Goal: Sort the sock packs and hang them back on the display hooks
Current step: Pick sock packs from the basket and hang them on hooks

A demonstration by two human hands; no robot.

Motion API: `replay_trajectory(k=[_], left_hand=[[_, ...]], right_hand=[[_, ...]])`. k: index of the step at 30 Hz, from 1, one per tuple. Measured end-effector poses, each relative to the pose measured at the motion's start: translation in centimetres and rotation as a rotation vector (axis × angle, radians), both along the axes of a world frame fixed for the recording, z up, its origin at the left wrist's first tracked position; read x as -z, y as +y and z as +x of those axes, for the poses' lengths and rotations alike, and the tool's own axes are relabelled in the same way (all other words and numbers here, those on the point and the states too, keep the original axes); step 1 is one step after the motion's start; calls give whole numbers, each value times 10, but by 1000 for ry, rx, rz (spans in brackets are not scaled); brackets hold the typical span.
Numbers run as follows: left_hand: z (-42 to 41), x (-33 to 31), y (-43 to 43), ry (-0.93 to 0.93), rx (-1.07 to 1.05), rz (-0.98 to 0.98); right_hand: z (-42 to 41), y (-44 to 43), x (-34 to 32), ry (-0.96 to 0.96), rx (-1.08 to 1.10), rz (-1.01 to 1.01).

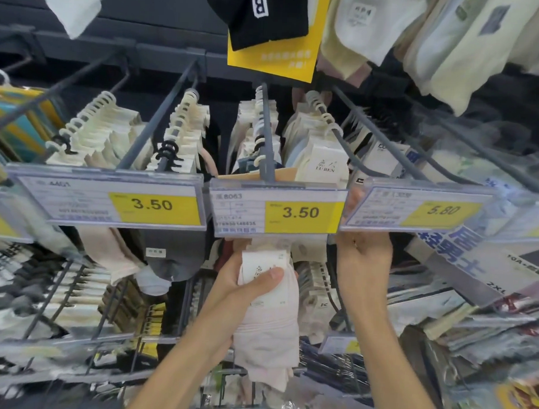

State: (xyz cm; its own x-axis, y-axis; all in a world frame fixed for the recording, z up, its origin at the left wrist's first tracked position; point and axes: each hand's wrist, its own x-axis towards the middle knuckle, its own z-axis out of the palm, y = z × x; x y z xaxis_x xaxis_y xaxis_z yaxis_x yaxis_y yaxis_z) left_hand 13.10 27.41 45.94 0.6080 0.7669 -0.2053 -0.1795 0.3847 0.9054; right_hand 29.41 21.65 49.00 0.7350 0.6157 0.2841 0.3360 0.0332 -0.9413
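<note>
My left hand [243, 283] is shut on a pale pink sock pack [267, 331] with a white paper label, held upright just below the middle price tag [277, 211] marked 3.50. My right hand [363, 254] reaches up behind the 5.80 price tag [422, 211]; its fingers are closed on the tag's lower edge and the fingertips are hidden behind it. Above, grey display hooks [268, 142] carry rows of cream and white sock packs [321, 157] on plastic hangers.
Another 3.50 tag [114, 200] hangs at the left with pink and grey socks [154, 258] below it. A black sock on a yellow card [270, 25] hangs overhead. Lower hooks and bagged packs [489, 306] crowd the right and bottom.
</note>
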Motion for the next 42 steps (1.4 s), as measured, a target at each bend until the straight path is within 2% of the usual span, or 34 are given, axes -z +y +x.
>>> replay_trajectory(k=[2,5,8,10,14,19,22,26,29,33,36,38,40,42], left_hand=[[3,2,-4,-2,-6,15],[12,7,-12,-35,31,25],[21,14,-15,-97,98,-78],[25,17,-14,-172,142,-172],[31,19,-14,-202,144,-176],[33,13,-18,-107,102,13],[33,8,-17,-113,54,127],[28,2,-10,-51,-50,252],[21,-3,0,-30,-85,270],[16,-8,3,-22,-89,287],[15,-8,3,5,-77,282],[13,-6,3,22,-77,251],[11,-4,2,35,-68,234],[11,-3,2,45,-63,236]], right_hand=[[-17,-22,15,-7,-135,15],[-44,-49,39,58,-329,-126],[-41,-56,47,206,-259,-147],[-33,-60,47,234,-206,-115],[-24,-70,42,303,-144,-5],[-26,-71,36,338,-217,-24],[-26,-68,37,336,-256,-17],[-21,-60,28,364,-209,119],[0,-45,11,301,-137,211],[26,-16,-12,67,-112,125],[37,5,-18,0,-102,64],[43,17,-20,63,-184,92],[47,28,-24,-30,-165,-40],[51,32,-19,-44,-187,-142]])
